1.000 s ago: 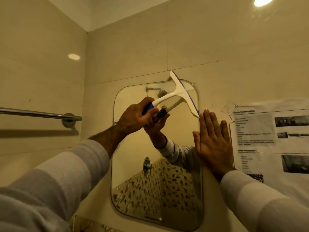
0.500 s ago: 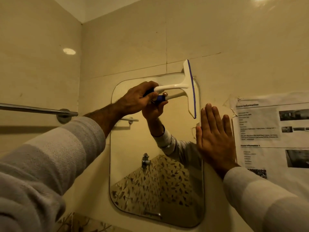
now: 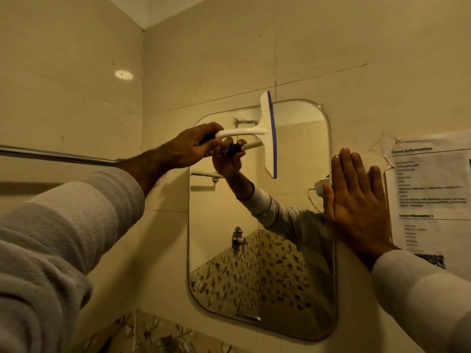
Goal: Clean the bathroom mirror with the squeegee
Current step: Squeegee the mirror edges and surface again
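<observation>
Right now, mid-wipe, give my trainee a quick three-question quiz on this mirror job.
1. True or false: the left hand grips the squeegee by its handle.
2. How does the blade stand? A) upright B) level C) lying on the floor
3. Fill in: the right hand lies flat with straight fingers beside the ____ edge of the mirror.

Key: 1 true; 2 A; 3 right.

One head-worn wide-angle camera looks forward and slightly upward, close to the wall-mounted mirror, arms reaching in.
</observation>
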Available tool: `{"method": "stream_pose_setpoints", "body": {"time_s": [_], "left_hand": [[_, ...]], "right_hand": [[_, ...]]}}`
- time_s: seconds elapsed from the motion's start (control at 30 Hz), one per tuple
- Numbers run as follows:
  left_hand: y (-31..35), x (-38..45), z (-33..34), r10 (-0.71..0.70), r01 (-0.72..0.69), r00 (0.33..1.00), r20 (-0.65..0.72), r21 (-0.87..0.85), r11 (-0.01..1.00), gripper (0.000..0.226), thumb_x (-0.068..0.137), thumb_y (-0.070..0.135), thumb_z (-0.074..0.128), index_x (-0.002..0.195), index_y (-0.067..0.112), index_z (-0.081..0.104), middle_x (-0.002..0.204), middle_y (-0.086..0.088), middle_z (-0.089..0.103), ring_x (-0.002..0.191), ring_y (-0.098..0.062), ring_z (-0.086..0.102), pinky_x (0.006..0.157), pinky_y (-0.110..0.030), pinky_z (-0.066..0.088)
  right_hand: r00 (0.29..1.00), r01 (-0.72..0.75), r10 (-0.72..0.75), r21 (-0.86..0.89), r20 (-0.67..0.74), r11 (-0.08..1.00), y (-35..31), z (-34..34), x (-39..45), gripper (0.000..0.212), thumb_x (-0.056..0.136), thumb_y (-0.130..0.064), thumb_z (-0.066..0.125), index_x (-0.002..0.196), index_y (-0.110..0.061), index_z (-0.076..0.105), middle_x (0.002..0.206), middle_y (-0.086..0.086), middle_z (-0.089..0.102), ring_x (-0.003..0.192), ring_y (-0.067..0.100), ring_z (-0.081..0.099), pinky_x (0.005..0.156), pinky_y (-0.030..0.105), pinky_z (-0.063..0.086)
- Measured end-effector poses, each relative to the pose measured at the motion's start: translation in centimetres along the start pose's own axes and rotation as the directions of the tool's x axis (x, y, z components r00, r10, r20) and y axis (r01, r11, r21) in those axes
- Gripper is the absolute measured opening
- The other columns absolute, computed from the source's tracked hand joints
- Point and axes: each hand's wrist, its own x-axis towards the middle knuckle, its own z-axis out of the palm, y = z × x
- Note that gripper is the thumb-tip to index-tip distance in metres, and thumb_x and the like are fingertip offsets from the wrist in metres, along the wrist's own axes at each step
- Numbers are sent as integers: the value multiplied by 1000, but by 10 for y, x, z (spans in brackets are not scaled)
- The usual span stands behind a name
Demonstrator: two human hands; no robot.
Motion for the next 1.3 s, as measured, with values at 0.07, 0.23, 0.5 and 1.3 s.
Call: {"method": "stream_pose_setpoints", "body": {"time_s": [0.07,0.23,0.5,1.3], "left_hand": [[-11,-10,-7,-17,17,1000,-4,50,999,14,101,27,48,111,36,50,87,24,59,81,9,57,69,-9,44],[-34,-29,-22,-63,60,998,15,132,989,17,101,27,49,113,39,48,88,17,54,78,2,52,71,-22,42],[-58,-54,-42,-120,114,993,10,242,964,14,101,27,50,113,34,49,90,7,55,80,-12,53,73,-28,45],[-74,-90,-78,-209,184,978,-8,503,845,19,100,33,50,116,23,53,94,1,62,70,-9,56,69,-33,43]], "right_hand": [[1000,-1,1,9,5,1000,0,-2,0,65,101,-44,12,158,-13,7,166,4,-7,154,20,-7,126,47,3],[1000,3,-3,19,23,1000,0,-8,-1,66,101,-43,14,158,-12,7,166,5,-6,154,20,-7,125,48,2],[1000,3,-4,39,26,999,-3,-13,-2,66,100,-42,16,158,-11,8,166,6,-6,154,20,-8,125,48,2],[1000,1,-1,16,-1,1000,-6,-13,-2,66,100,-41,17,158,-10,8,166,6,-5,154,21,-7,125,47,0]]}}
